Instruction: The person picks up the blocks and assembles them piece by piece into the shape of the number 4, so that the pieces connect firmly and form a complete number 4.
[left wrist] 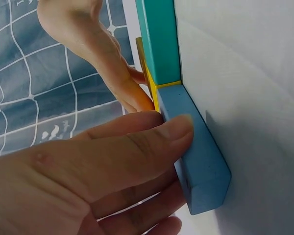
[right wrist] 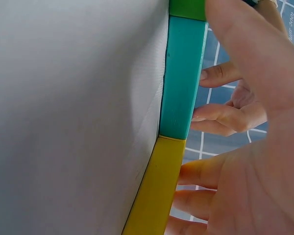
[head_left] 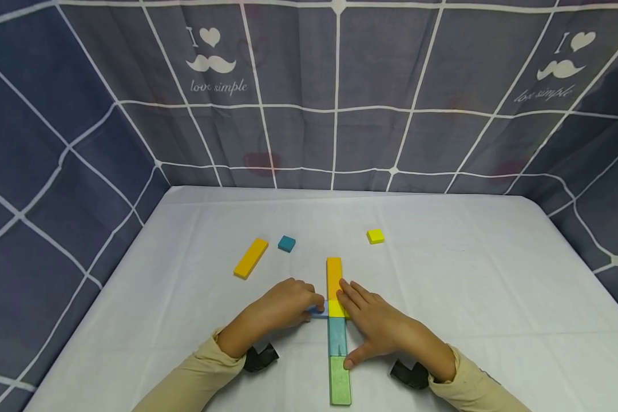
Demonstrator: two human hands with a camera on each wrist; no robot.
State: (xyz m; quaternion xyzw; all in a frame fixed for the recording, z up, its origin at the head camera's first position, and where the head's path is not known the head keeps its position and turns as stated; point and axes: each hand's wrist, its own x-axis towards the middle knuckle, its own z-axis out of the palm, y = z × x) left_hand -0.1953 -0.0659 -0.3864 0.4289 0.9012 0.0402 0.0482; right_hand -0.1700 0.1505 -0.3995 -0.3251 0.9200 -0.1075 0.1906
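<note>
A column of flat blocks lies on the white table: an orange block (head_left: 334,272) at the far end, then a yellow one (head_left: 336,309), a teal one (head_left: 337,336) and a green one (head_left: 340,383) nearest me. My left hand (head_left: 280,306) pinches a blue block (left wrist: 206,156) between thumb and fingers; its end meets the yellow block's left side. On the other side, my right hand (head_left: 378,326) lies spread along the column. Its fingertips touch near the orange and yellow blocks, and its thumb is at the green block. Part of the yellow block is hidden under the right fingers.
Beyond the left hand lie a loose orange block (head_left: 250,258) and a small teal block (head_left: 286,244). A small yellow block (head_left: 375,236) sits farther right. Grey gridded cloth (head_left: 298,137) hangs behind and beside the table (head_left: 468,246).
</note>
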